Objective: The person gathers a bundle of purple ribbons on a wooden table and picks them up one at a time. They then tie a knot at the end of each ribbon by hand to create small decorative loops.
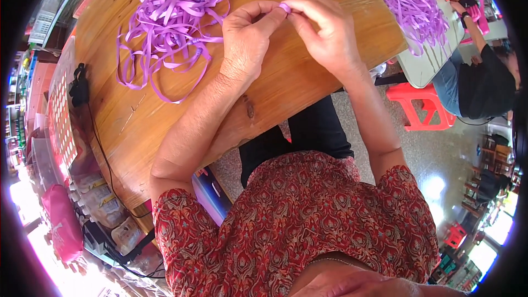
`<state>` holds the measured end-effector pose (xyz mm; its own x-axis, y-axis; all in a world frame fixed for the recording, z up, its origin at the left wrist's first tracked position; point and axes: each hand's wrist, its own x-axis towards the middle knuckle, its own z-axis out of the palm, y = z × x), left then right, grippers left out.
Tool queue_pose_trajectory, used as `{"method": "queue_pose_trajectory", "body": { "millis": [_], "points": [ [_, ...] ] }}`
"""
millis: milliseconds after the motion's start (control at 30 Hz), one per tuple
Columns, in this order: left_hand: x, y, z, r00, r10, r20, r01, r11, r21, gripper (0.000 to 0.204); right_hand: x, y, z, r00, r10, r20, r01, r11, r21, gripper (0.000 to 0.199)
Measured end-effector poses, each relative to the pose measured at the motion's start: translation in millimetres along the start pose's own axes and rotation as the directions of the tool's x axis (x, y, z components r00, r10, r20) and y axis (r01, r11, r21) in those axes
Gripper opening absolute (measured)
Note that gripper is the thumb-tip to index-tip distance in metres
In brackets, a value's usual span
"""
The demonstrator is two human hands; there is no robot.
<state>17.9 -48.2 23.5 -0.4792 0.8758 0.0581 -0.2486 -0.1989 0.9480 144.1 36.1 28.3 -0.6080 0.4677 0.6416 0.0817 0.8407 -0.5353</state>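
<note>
My left hand [247,36] and my right hand [329,33] meet over the wooden table [286,77], fingertips pinched together. Between them is a small loop of purple ribbon [285,7], gripped from both sides. Most of that ribbon is hidden by the fingers. Left of my left hand lies a loose tangle of purple ribbons [165,19], some strands reaching close to the wrist. Another large heap of purple ribbons [404,0] hangs over the table's right side, beyond my right hand.
A black clip-like device [80,85] with a cord sits on the table's left edge. To the right are a pale table [434,58], a red plastic stool [421,102] and a seated person in black [489,85]. Packed bags [104,203] crowd the lower left.
</note>
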Motion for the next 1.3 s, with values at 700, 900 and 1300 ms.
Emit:
{"method": "queue_pose_trajectory", "body": {
  "millis": [700, 900, 1300],
  "points": [
    [14.6, 3.0, -21.0, 0.932, -0.297, 0.21, 0.295, 0.955, 0.039, 0.018, 23.4, 24.6, -25.7, 0.87, -0.477, 0.127, 0.494, 0.845, -0.205, 0.034],
    [6.6, 4.4, -5.3, 0.989, -0.136, 0.051, 0.133, 0.989, 0.062, 0.018, 3.7, 14.4, -11.0, 0.998, -0.067, 0.003, 0.065, 0.987, 0.15, 0.017],
    [-0.3, 3.1, 0.3, 0.995, -0.016, 0.095, 0.021, 0.998, -0.054, 0.014, -0.4, 5.6, -1.9, 0.935, 0.351, 0.056, -0.323, 0.774, 0.544, 0.01]
  ]
}}
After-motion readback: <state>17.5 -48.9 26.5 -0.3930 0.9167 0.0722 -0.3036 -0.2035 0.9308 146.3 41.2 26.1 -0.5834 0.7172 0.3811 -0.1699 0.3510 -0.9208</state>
